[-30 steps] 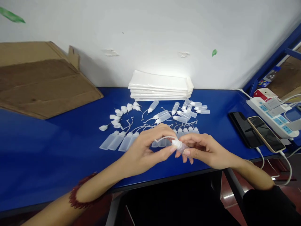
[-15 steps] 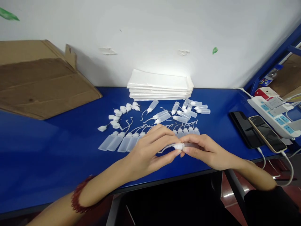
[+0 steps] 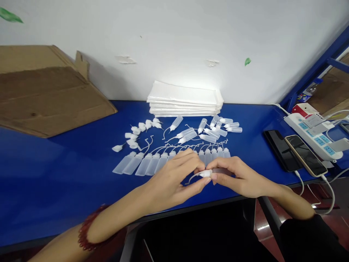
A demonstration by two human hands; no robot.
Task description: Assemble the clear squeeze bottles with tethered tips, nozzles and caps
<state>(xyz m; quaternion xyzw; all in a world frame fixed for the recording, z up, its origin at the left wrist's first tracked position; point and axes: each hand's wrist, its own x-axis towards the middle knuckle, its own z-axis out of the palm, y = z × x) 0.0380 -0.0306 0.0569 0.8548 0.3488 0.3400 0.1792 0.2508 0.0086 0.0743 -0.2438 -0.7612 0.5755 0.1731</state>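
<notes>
My left hand (image 3: pixel 174 180) and my right hand (image 3: pixel 237 176) meet over the front of the blue table (image 3: pixel 68 182). Between them is a small clear squeeze bottle (image 3: pixel 218 170) with a white needle cap (image 3: pixel 205 174). My right hand grips the bottle's body. My left thumb and fingers pinch the white cap, and a thin tether curls below it. Just behind my hands lies a row of clear bottles (image 3: pixel 144 163) side by side. Further back are loose white caps (image 3: pixel 136 131) and several capped bottles (image 3: pixel 212 129).
A stack of white sheets (image 3: pixel 185 99) rests against the wall. A flattened cardboard box (image 3: pixel 46 91) lies at the left. Two phones (image 3: pixel 294 150) on cables and a white power strip (image 3: pixel 313 136) sit at the right. The table's front edge is just below my hands.
The bottle has turned from tilted to lying nearly level between my hands. Both hands have sunk slightly toward the table, and my left fingers have closed tighter on the cap.
</notes>
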